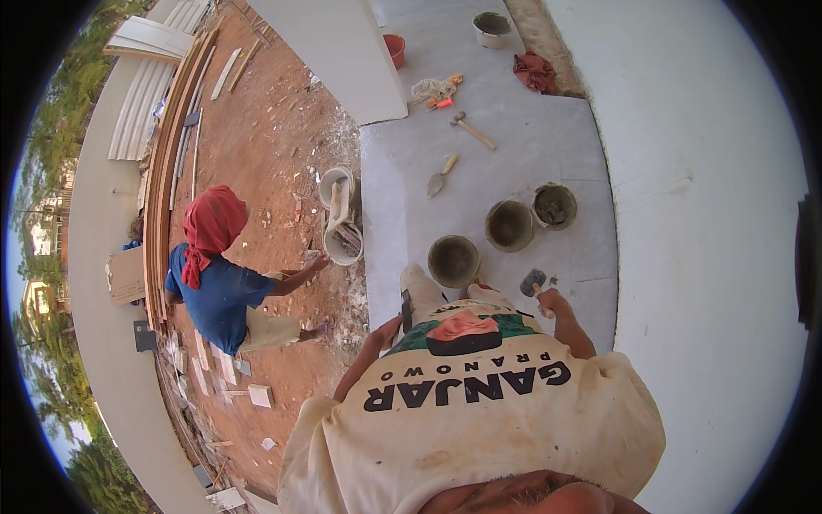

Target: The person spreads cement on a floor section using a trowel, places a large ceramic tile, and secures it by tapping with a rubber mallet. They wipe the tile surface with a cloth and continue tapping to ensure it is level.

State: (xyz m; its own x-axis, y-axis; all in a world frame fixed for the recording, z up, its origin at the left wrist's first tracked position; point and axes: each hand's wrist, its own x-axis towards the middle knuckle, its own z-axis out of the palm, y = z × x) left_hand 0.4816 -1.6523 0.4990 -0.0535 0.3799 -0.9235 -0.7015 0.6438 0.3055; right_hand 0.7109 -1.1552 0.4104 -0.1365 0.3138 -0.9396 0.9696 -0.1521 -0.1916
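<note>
My right hand (555,303) is closed around the handle of a small trowel (533,282), its blade grey with mortar, just above the grey floor. By my left thigh my left hand (390,331) is closed on a dark flat object (407,310), seen nearly edge-on; its kind is unclear. Right in front of my legs stands a round bucket (454,261) with a mortar-stained inside. Beyond it, a second bucket (509,226) touches a third bucket (555,206), which holds lumpy grey stuff.
A pointed trowel (441,177) and a hammer (473,130) lie farther off on the floor (394,188). Cloths and another bucket (491,29) are beyond them. A white wall (702,214) bounds the right. At left, a co-worker (218,283) reaches toward white tubs (342,240) on dirt.
</note>
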